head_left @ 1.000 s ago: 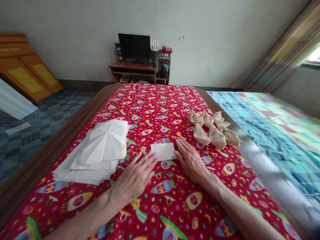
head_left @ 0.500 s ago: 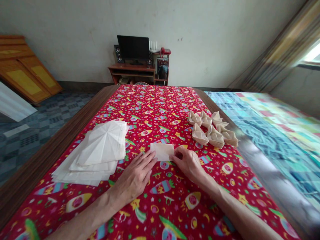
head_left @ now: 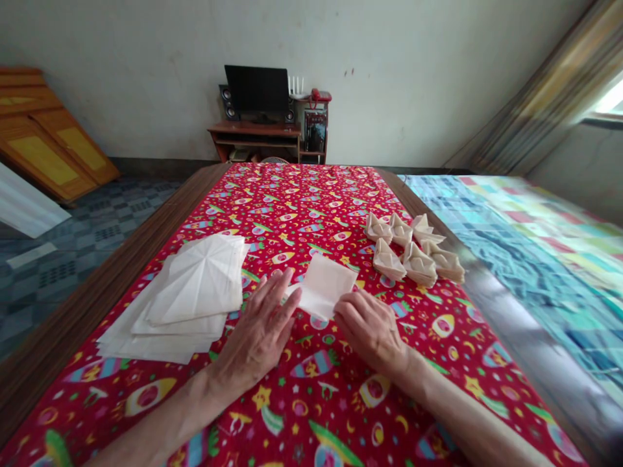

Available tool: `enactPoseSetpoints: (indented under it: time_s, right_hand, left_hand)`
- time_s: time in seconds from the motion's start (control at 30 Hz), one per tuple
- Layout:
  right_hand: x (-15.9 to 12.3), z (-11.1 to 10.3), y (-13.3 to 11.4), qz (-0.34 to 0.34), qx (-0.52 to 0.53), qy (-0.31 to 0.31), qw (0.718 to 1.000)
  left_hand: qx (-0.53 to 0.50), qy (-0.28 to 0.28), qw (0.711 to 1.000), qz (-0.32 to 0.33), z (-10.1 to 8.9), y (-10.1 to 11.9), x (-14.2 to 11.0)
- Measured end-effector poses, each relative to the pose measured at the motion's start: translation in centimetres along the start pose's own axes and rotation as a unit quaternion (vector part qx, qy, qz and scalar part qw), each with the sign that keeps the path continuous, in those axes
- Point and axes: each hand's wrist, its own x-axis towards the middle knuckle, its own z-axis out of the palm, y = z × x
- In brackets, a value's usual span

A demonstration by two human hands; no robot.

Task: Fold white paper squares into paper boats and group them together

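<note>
A small folded sheet of white paper (head_left: 327, 283) is between my hands, partly unfolded and tilted, with a crease across its lower part. My right hand (head_left: 370, 329) has its fingers closed on the paper's lower right corner. At the paper's left edge, my left hand (head_left: 263, 324) is raised with fingers stretched out; its thumb is close to the paper, and I cannot tell if it touches. Left of that hand lies a stack of creased white paper sheets (head_left: 197, 285). To the right stand several stacks of folded paper pieces (head_left: 419, 264) with pointed tips, in two rows.
A red patterned cloth (head_left: 311, 207) covers the table, whose brown wooden edge (head_left: 160, 240) shows at the left. Beyond it is a desk with a monitor (head_left: 257, 89). A bed with a blue checked cover (head_left: 506, 259) adjoins on the right. A wooden cabinet (head_left: 48, 136) stands far left.
The paper lay flat; now it is turned, lifted and partly unfolded. My left hand has let go of its flat press and moved slightly left. The right hand has kept hold of its corner.
</note>
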Motion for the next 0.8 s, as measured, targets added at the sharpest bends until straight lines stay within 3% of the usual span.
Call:
enactPoseSetpoints:
  time_s: [0.1, 0.27, 0.5, 0.63, 0.8]
  right_hand:
    - [-0.4, 1.3, -0.7, -0.038, -0.005, -0.060, 0.997]
    - [-0.5, 1.9, -0.5, -0.021, 0.010, -0.090, 0.996]
    - [-1.5, 1.0, -0.3, -0.009, 0.029, -0.053, 0.998]
    - [-2.4, 0.3, -0.6, -0.055, 0.029, -0.059, 0.996]
    - [-2.2, 0.1, -0.6, -0.095, 0.018, -0.070, 0.993]
  left_hand:
    - [-0.009, -0.038, 0.999, 0.024, 0.0, 0.5, 0.5]
    - [-0.055, -0.082, 0.995, 0.035, 0.8, 0.9, 0.7]
    - [-0.164, -0.074, 0.980, -0.079, 2.4, 0.5, 0.3]
    - [-0.198, -0.075, 0.967, -0.141, 2.7, 0.2, 0.4]
    - [-0.189, -0.086, 0.964, -0.165, 2.4, 0.1, 1.0]
